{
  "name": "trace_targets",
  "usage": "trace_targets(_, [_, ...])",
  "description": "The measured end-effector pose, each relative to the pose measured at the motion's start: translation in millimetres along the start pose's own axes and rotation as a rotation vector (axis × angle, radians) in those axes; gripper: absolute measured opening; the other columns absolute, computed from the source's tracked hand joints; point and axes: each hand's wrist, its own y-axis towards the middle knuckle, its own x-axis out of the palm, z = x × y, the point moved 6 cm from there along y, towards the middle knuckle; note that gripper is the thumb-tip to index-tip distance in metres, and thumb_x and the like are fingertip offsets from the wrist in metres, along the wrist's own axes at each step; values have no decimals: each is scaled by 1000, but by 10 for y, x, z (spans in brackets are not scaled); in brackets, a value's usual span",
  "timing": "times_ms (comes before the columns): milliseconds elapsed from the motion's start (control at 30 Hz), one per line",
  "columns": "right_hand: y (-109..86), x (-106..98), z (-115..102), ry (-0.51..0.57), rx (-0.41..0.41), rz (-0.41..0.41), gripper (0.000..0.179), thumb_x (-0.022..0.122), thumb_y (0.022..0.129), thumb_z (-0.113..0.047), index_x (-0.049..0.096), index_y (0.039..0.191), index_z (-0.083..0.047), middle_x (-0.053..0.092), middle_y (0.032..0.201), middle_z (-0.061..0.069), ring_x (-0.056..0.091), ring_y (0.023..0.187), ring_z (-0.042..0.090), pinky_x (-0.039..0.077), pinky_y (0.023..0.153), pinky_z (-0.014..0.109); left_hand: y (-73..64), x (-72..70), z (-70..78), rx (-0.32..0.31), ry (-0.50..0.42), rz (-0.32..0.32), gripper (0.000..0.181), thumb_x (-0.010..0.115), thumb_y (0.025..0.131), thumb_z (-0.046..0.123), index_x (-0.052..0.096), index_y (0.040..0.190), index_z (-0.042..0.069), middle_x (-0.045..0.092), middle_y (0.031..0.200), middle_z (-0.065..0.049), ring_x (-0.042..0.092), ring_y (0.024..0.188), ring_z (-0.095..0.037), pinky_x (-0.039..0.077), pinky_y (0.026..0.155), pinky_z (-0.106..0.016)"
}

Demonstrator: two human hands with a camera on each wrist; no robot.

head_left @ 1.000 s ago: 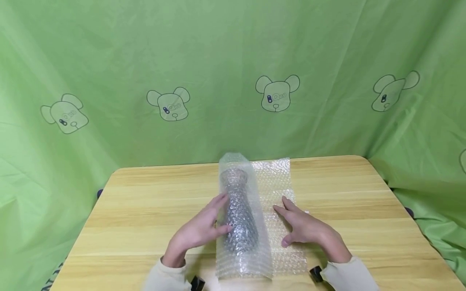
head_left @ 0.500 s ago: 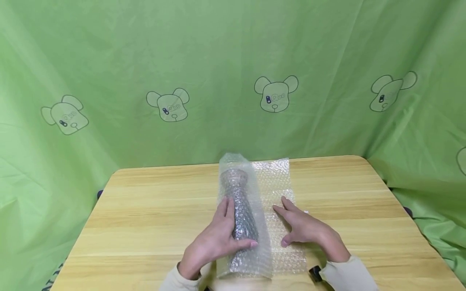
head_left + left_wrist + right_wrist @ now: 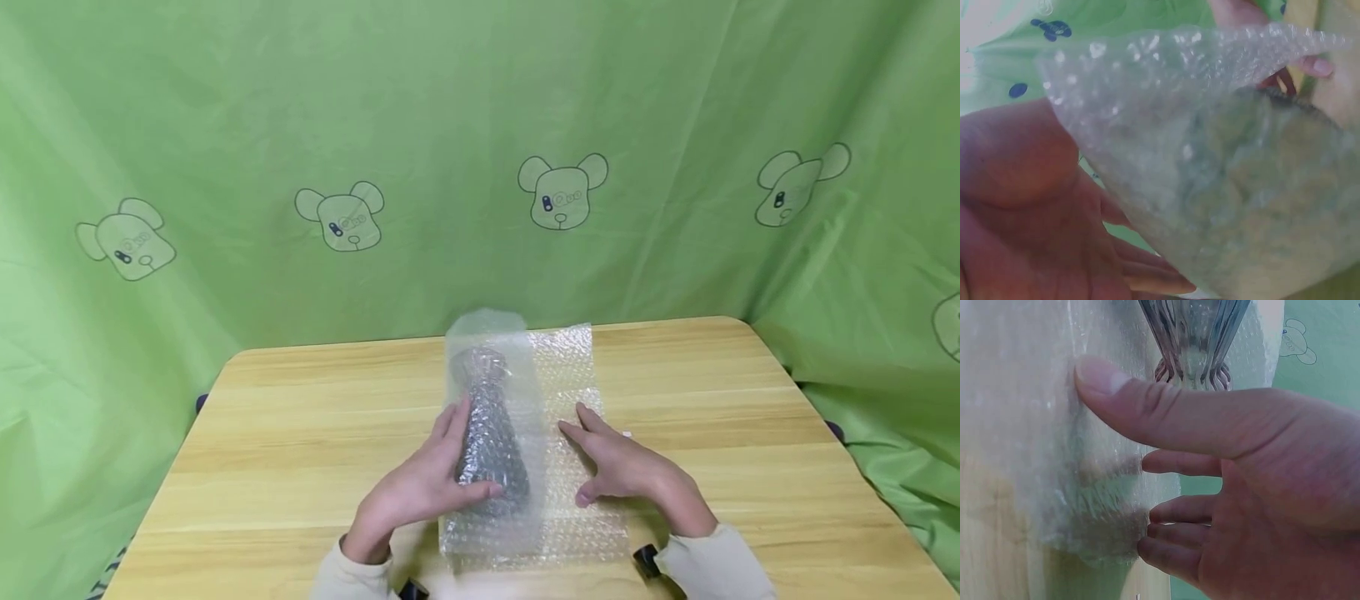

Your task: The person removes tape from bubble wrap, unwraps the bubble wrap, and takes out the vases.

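Observation:
A clear ribbed glass vase lies lengthwise on the table under a layer of bubble wrap, narrow neck toward the back. My left hand rests along the vase's left side, fingers straight and thumb reaching across the wrap near the wide end. To the right, my right hand lies over the flat part of the bubble wrap with fingers spread. In the left wrist view, a raised edge of bubble wrap stands beside the palm. Ribbed glass of the vase shows beyond the thumb in the right wrist view.
A light wood-grain table carries everything. Green fabric printed with bear faces hangs behind it and along both sides. A small white piece is partly visible beside the right hand.
My left hand moves right onto the wrapped vase, then slightly back left. The wrap covering the vase changes shape, its far end now broader and rounder. The right hand stays almost in place.

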Motion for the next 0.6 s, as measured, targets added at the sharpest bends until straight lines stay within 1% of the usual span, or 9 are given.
trace_targets(133, [28, 3, -8, 1, 3, -10, 107, 92, 70, -20, 35, 157, 3, 1, 164, 36, 15, 149, 54, 18, 111, 79, -75, -79, -90, 38, -14, -21, 118, 78, 89, 41, -5, 163, 2, -13, 166, -27, -4, 154, -41, 12, 123, -54])
trace_targets(233, [38, 7, -14, 0, 0, -15, 107, 92, 70, -20, 34, 157, 3, 1, 164, 36, 14, 149, 53, 16, 110, 80, -164, -127, -207, 51, -41, -34, 119, 80, 88, 40, -4, 162, 0, -14, 166, -26, -5, 154, -41, 9, 123, -55])
trace_targets(300, [36, 5, -14, -3, 1, -16, 107, 92, 70, -20, 34, 157, 3, 0, 164, 35, 14, 149, 54, 16, 110, 80, -219, -166, -295, 56, -67, -33, 119, 80, 87, 38, -4, 162, 0, -13, 166, -26, -6, 154, -41, 6, 123, -56])
trace_targets(433, [25, -7, -10, -14, 0, -9, 108, 92, 68, -20, 34, 157, 4, 0, 164, 36, 15, 148, 55, 18, 109, 80, -303, -241, -471, 47, -100, -21, 118, 81, 87, 36, -2, 162, 0, -10, 167, -24, -6, 154, -41, 4, 122, -58])
trace_targets(600, [23, -9, -13, -14, 0, -6, 108, 92, 68, -21, 34, 156, 4, 0, 163, 37, 14, 148, 55, 15, 108, 81, -373, -306, -660, 9, -116, 2, 118, 82, 86, 33, 0, 162, -2, -7, 168, -25, -4, 154, -43, 3, 122, -60])
